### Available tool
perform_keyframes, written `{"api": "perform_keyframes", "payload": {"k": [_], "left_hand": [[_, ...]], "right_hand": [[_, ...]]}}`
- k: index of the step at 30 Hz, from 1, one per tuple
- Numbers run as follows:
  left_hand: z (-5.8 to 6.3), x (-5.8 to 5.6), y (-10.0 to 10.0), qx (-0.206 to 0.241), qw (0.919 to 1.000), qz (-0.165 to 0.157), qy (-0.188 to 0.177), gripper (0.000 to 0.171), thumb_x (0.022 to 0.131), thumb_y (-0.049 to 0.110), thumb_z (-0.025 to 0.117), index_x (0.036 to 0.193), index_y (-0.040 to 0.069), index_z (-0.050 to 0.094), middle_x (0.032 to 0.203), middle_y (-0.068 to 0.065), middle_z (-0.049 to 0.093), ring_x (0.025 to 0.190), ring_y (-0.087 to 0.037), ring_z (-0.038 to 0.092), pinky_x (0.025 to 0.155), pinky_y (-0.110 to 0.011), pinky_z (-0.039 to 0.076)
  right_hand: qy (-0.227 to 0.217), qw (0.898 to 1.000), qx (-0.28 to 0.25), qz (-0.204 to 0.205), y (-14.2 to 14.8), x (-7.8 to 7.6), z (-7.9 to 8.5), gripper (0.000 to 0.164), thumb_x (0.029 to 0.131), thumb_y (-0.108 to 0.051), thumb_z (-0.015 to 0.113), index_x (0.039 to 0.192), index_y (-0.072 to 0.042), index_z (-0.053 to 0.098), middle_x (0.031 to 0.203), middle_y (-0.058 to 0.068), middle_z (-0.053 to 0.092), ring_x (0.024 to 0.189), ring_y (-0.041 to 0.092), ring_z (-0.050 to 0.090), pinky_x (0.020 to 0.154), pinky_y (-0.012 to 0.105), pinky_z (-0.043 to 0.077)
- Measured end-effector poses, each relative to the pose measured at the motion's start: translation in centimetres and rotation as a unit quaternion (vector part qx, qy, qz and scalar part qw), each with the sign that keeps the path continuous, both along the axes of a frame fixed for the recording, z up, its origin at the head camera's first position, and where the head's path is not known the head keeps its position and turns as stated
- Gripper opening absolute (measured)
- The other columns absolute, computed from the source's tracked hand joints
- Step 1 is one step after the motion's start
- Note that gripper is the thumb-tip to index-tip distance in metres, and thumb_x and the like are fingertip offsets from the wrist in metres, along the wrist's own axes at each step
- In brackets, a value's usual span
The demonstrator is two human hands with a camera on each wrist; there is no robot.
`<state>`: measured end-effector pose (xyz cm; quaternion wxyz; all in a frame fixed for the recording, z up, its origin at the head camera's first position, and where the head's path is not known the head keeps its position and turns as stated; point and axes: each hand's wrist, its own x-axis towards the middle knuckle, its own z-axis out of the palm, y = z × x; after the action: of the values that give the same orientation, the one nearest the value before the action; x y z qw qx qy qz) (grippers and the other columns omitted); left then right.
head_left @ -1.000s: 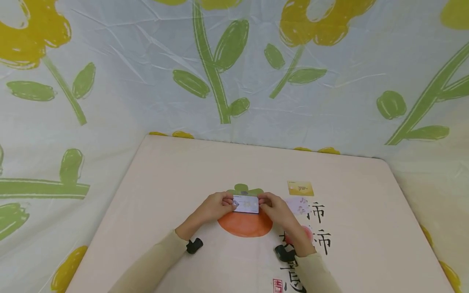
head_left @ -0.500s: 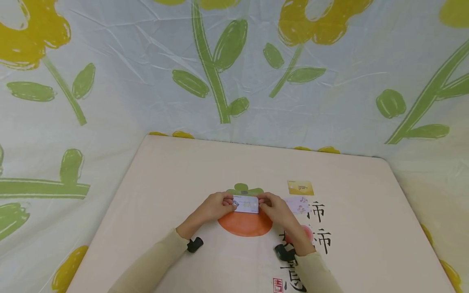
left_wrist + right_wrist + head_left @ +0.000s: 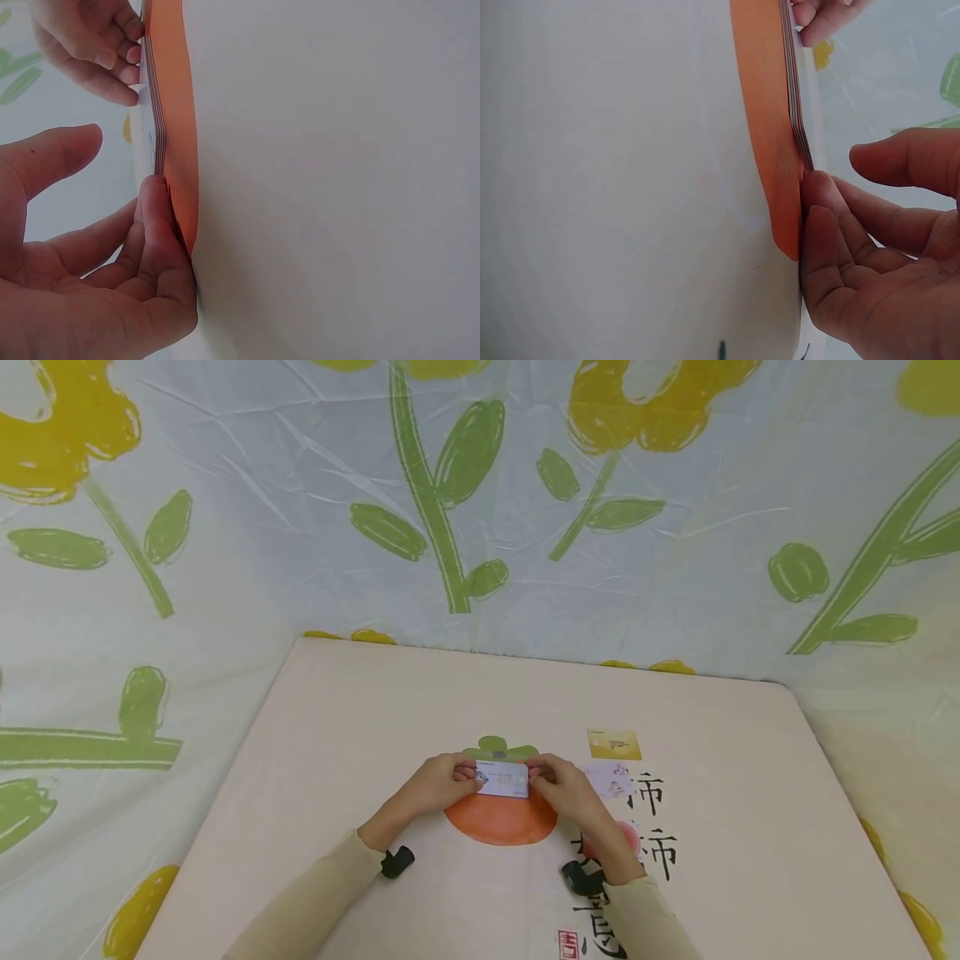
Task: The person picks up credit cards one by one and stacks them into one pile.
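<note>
A thin, squared stack of cards [image 3: 502, 779] lies flat on the printed orange persimmon [image 3: 501, 827], its top card pale with a small figure at the left. My left hand [image 3: 438, 783] touches the stack's left end. Against the right end rest the fingers of my right hand [image 3: 562, 787]. Both wrist views show loosely bent fingers pressing the stack's short ends, with each thumb [image 3: 75, 150] raised clear of it. The layered card edges [image 3: 798, 112] show between the hands; the ends themselves are partly hidden by fingertips.
A gold card [image 3: 614, 744] lies on the pale tablecloth [image 3: 360, 710] to the right, above a pale floral card [image 3: 611, 779]. Printed black characters [image 3: 660, 852] run down the right side. A flower-patterned curtain [image 3: 300, 485] hangs behind the table.
</note>
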<state>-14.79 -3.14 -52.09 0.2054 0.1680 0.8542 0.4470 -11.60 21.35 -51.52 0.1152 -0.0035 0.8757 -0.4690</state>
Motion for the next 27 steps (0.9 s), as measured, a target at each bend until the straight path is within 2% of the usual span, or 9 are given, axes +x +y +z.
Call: {"api": "perform_keyframes", "payload": {"k": [9,17,21,27], "left_hand": [[-0.2,0.0,-0.3,0.000,0.9999,-0.001,0.013,0.034,0.091,0.021,0.071,0.117,-0.001,0.067,0.096,0.003,0.064,0.090,-0.013,0.060,0.081,-0.032,0.051],[0.6,-0.6,0.0,0.012,0.9996,0.014,0.022,0.040,0.092,0.025,0.070,0.123,0.001,0.065,0.104,0.001,0.067,0.096,-0.016,0.063,0.086,-0.035,0.052],[1.3,-1.2,1.2,0.028,0.9991,0.006,0.031,0.043,0.093,0.026,0.069,0.127,0.001,0.063,0.109,-0.001,0.068,0.098,-0.016,0.063,0.085,-0.035,0.053],[2.4,-2.0,4.6,0.053,0.9978,-0.015,0.038,0.041,0.094,0.021,0.068,0.128,0.000,0.063,0.108,-0.001,0.068,0.098,-0.016,0.063,0.085,-0.034,0.053]], "right_hand": [[-0.002,1.000,-0.009,-0.001,0.1,0.0,-0.2,0.024,0.098,-0.003,0.060,0.121,-0.003,0.065,0.106,0.009,0.064,0.095,0.025,0.059,0.086,0.036,0.053],[0.001,1.000,-0.012,0.000,0.3,0.0,0.3,0.022,0.098,-0.007,0.061,0.119,-0.005,0.066,0.103,0.006,0.064,0.096,0.025,0.059,0.085,0.035,0.052],[0.007,1.000,-0.019,-0.001,0.9,-0.2,0.8,0.023,0.099,-0.008,0.060,0.121,-0.004,0.065,0.102,0.007,0.064,0.097,0.026,0.063,0.083,0.036,0.052],[0.023,1.000,0.005,-0.016,3.3,-0.6,1.9,0.030,0.100,-0.012,0.060,0.128,-0.001,0.062,0.108,0.010,0.066,0.102,0.029,0.064,0.088,0.042,0.051]]}}
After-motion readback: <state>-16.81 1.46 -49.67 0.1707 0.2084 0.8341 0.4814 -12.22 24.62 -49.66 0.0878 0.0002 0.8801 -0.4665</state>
